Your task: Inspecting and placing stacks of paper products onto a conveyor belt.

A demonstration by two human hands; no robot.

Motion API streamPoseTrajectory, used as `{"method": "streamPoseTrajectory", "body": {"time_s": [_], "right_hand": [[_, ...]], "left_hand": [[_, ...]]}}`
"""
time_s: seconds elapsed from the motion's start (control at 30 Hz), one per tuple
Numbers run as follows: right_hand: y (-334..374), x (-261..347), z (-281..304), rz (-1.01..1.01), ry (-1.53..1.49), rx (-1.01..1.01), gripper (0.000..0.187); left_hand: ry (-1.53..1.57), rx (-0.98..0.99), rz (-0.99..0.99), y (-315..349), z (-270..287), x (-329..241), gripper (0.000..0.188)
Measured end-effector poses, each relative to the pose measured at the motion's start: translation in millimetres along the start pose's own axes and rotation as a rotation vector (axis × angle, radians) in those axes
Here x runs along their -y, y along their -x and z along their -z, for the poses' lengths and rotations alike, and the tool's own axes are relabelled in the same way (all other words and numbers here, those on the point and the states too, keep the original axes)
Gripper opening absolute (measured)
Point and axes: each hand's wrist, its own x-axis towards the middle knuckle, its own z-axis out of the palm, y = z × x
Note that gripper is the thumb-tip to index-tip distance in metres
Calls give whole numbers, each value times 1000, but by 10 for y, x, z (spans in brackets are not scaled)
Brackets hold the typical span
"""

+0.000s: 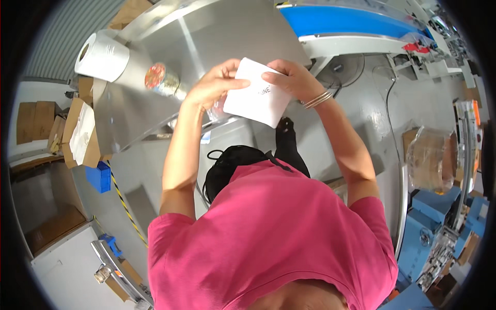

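Observation:
Both hands hold a flat white square packet [258,95] with dark printing, tilted in front of me near the edge of the steel table [227,36]. My left hand [219,85] grips its upper left side, the thumb lying across the front. On its upper right side, my right hand [293,80] pinches it with the thumb on the front face; bracelets circle that wrist. The fingers behind the packet are partly hidden. To the left of my left hand, a clear container with a colourful end [163,80] lies on the steel surface.
A large white roll [103,57] sits at the table's left. Beyond the table's right side runs a blue conveyor belt [356,21]. Open cardboard box [80,132] and blue bin [98,177] are at left; a plastic-covered carton [431,157] and blue machine [426,227] are at right.

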Motion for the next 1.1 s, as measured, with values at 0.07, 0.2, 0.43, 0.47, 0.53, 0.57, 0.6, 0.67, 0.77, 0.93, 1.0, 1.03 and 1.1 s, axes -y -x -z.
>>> {"method": "streamPoseTrajectory", "body": {"time_s": [0.07, 0.2, 0.43, 0.47, 0.53, 0.57, 0.6, 0.67, 0.77, 0.93, 1.0, 1.03, 1.1], "right_hand": [[-145, -161, 266, -28, -5, -97, 35], [-350, -398, 855, -109, -56, -209, 36], [-872, -842, 1924, -30, -5, -505, 34], [-960, -886, 2090, -48, 3, -518, 35], [-1141, -989, 2412, -52, 76, -546, 38], [-1234, -1039, 2539, -53, 73, -553, 38], [-1326, -1085, 2647, -58, 160, -588, 40], [-1480, -1084, 2835, -73, 288, -626, 45], [-1739, -1212, 3169, -184, 424, -691, 49], [-1604, -1322, 3597, -312, 862, -1030, 56], [-1304, -1361, 3824, -122, 897, -1202, 51], [-1193, -1407, 3891, -43, 814, -1291, 47], [-886, -1412, 3810, -86, 660, -1345, 45]], "left_hand": [[15, -56, 15, -206, 0, 68, 30], [-16, -106, 118, -832, -40, 2, 26], [455, -293, 162, -2464, -343, 26, 24], [452, -287, 170, -2680, -356, 50, 24], [389, -332, 95, -3082, -365, 80, 21], [336, -361, 76, -3251, -365, 93, 18], [398, -386, 88, -3402, -357, 103, 16], [505, -422, 72, -3677, -304, 139, 10], [576, -391, -19, -3913, -81, 163, 19], [326, -395, 44, -3531, -32, 62, 20], [198, -393, 50, -3304, -156, 68, 18], [133, -392, 37, -3167, -176, 58, 18], [2, -360, 62, -2954, -200, 141, 16]]}}
